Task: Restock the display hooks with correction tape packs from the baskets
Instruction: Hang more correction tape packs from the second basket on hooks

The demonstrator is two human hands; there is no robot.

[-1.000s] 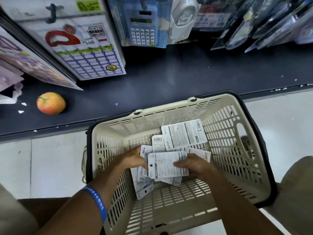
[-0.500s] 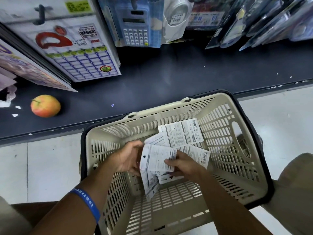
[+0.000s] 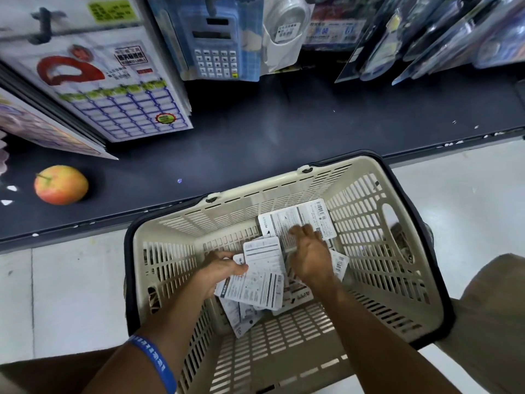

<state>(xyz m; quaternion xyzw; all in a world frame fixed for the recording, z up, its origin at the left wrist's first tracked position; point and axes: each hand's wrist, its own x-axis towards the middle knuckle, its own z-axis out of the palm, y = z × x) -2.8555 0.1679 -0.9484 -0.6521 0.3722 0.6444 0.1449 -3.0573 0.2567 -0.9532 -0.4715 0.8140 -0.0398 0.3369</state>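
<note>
Both hands are down inside the cream basket, which sits on the floor against the dark shelf. The left hand holds a stack of white packs, thumb on top and fingers curled under its left edge; the packs lie back side up, printed text and barcodes showing. The right hand reaches forward, fingers spread and slightly bent, tips touching another pack that leans on the far wall of the basket; it does not grip it. More packs lie loose on the basket bottom beneath both hands. A blue wristband circles the left forearm. On the shelf, well to the left, rests an apple; above it hang label sheets and a blue calculator.
</note>
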